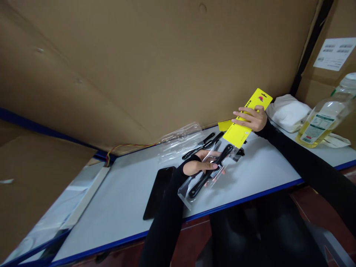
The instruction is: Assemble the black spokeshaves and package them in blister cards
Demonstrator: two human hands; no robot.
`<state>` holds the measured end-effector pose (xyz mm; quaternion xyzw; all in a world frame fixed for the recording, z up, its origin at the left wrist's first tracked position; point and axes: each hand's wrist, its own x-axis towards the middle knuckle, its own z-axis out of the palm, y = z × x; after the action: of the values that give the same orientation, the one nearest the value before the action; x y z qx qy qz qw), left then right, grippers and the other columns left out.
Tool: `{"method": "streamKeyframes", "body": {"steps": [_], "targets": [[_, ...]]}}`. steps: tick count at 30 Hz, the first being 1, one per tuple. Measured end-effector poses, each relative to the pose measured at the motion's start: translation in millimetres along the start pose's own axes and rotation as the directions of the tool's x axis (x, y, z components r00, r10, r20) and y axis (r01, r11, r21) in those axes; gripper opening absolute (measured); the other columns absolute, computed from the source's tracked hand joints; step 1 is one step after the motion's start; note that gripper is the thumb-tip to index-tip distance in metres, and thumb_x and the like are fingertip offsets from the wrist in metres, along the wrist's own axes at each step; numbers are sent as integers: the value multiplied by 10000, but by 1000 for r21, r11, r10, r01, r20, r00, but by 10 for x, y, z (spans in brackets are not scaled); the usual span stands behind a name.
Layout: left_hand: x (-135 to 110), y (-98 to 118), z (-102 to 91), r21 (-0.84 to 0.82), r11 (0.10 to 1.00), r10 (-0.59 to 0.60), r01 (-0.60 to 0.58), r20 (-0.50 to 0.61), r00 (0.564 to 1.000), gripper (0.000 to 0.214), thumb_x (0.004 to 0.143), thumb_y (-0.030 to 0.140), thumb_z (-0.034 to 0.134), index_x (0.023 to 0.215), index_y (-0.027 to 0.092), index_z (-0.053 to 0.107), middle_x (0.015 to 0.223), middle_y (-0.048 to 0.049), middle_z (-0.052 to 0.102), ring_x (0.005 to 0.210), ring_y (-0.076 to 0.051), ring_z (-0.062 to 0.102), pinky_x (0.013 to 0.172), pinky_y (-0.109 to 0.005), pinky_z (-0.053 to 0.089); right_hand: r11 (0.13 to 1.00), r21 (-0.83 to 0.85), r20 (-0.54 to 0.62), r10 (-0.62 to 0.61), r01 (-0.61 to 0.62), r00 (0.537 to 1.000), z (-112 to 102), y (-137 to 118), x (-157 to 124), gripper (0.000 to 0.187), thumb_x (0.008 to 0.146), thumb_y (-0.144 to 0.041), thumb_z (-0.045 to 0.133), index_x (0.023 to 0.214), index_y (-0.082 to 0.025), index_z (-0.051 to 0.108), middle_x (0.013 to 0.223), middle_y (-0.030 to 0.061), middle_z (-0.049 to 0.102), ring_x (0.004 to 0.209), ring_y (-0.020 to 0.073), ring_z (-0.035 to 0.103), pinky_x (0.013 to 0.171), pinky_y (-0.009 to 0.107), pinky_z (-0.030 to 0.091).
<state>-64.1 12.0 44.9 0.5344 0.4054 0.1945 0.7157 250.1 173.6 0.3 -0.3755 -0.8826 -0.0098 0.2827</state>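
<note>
My left hand (204, 167) grips a clear plastic package (187, 189), thumb on top and fingers beneath. Inside it lies a long black tool (198, 185) with rounded ends; its exact kind is unclear. A yellow printed card (239, 135) slants up and right from the tool's upper end, with my right hand (251, 118) closed around its upper part. Whether card and package are joined, I cannot tell. Just behind my left hand, more black-handled tools (209, 138) rest on the table beside an empty clear plastic shell (182, 139). Another yellow card (224, 125) is partly hidden behind the held one.
A black phone or tablet (157, 194) lies left of my left forearm on the white table (116, 207), which has a blue edge. At right stand a bottle of yellow liquid (318, 124) and white cloth (289, 111). A cardboard wall (155, 66) rises behind.
</note>
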Motion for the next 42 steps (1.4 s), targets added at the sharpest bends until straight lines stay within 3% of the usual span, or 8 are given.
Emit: {"method": "streamKeyframes", "body": {"steps": [8, 13, 19, 25, 34, 39, 42], "targets": [[-9, 25, 32, 14, 1000, -20, 20, -9, 1000, 557, 756, 339, 899, 1244, 120, 745, 968, -186, 813, 605, -268, 738, 498, -339, 603, 998, -3, 95, -63, 64, 994, 9, -92, -28, 436, 1126, -413, 358, 1422, -499, 668, 1567, -92, 616, 1543, 272, 476, 1152, 584, 290], [-22, 45, 40, -3, 1000, -22, 22, -39, 999, 553, 768, 323, 893, 1260, 123, 742, 983, -181, 816, 616, -263, 751, 512, -330, 612, 999, -26, 1, -26, 26, 1000, -24, -7, -68, 395, 1096, -394, 452, 1396, -465, 700, 1536, -66, 651, 1516, 303, 510, 1189, 607, 269], [-53, 63, 30, -7, 1000, -17, 17, -14, 1000, 549, 805, 278, 857, 1308, 102, 726, 1004, -202, 813, 607, -259, 752, 519, -337, 620, 999, -16, -63, 29, -30, 998, -160, 167, -39, 323, 1052, -418, 576, 1316, -518, 733, 1390, -65, 749, 1421, 334, 592, 1144, 641, 319], [-34, 37, 23, 3, 999, -38, 38, 47, 998, 520, 777, 332, 885, 1228, 108, 757, 998, -199, 815, 642, -269, 756, 507, -325, 614, 1000, -2, -5, 7, -7, 1000, -86, 2, -23, 344, 1079, -375, 527, 1317, -479, 752, 1398, -24, 751, 1436, 327, 585, 1144, 643, 366], [-29, 33, 44, -40, 999, -20, 20, 0, 1000, 591, 764, 311, 898, 1284, 82, 734, 962, -200, 814, 618, -286, 752, 522, -358, 626, 1000, -30, 21, 0, 0, 1000, -69, -183, 21, 377, 1079, -387, 486, 1340, -501, 733, 1382, -41, 753, 1424, 330, 559, 1103, 630, 363], [0, 21, 52, -52, 999, -8, 7, -25, 1000, 546, 784, 297, 887, 1263, 86, 729, 963, -199, 813, 618, -287, 753, 545, -382, 641, 999, 0, 125, -40, 40, 991, 87, -470, -13, 395, 1085, -379, 485, 1385, -518, 701, 1460, -63, 706, 1500, 324, 487, 1139, 631, 355], [8, 7, 45, -66, 998, -2, -1, -51, 999, 531, 782, 282, 883, 1250, 83, 727, 961, -199, 813, 617, -284, 749, 530, -363, 631, 999, 2, 79, -46, 46, 996, 169, -444, -30, 409, 1095, -375, 464, 1408, -528, 677, 1528, -94, 652, 1511, 304, 475, 1156, 598, 347]]}}
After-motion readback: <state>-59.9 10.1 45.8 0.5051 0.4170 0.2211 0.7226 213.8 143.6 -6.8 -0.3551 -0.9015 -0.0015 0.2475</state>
